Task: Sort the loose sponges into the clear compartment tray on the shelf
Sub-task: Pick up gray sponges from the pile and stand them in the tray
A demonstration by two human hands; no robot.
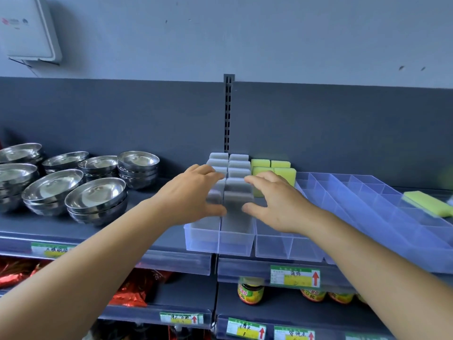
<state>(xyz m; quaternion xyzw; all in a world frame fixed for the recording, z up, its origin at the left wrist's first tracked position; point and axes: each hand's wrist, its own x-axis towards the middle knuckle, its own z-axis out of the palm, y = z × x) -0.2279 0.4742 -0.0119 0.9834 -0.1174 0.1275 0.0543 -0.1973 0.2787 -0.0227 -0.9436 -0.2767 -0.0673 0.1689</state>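
Note:
A clear compartment tray (235,238) sits at the shelf's front edge, and two rows of grey sponges (239,165) stand upright in it. Yellow-green sponges (261,164) stand in the adjoining tray behind my right hand. My left hand (196,192) hovers over the left grey row, fingers spread, touching or nearly touching the sponges. My right hand (274,200) is spread beside the right grey row, its thumb at the nearest grey sponge (236,200). Neither hand grips anything. One loose yellow-green sponge (426,202) lies on the clear tray at the far right.
Stacks of steel bowls (95,197) fill the shelf to the left. More clear divided trays (367,200) extend right. A slotted upright (228,111) rises behind the sponges. Jars (250,290) and red packets (130,290) sit on lower shelves with price labels.

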